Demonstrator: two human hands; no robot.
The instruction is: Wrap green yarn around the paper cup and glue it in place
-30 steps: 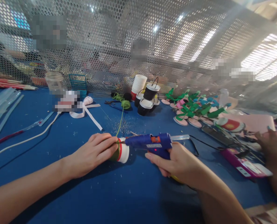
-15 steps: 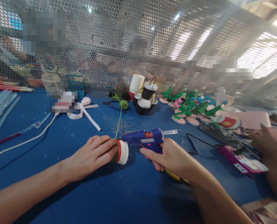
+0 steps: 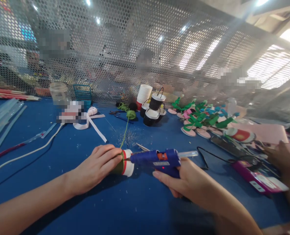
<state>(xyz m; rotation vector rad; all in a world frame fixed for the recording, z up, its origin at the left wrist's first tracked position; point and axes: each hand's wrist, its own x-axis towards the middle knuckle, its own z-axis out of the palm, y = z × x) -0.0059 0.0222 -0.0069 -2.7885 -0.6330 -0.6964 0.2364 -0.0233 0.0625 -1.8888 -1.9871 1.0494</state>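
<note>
Yarn-wrapped cup [image 3: 125, 167] is being grasped on counter [image 3: 120, 209] by left hand [image 3: 96, 164], glue gun [image 3: 147, 157] by right hand [image 3: 184, 178], nozzle [image 3: 129, 159] at cup's red band [image 3: 124, 166], so finger burns are possibly being risked by any slip.

A blue glue gun [image 3: 157, 159] points at a sideways yarn-wrapped cup [image 3: 127, 167].

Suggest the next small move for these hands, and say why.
Perhaps squeeze a small dab of glue at the red band on the cup: the right hand points the glue gun there, the left hand grips the cup, and green yarn meets the band's edge.
</note>
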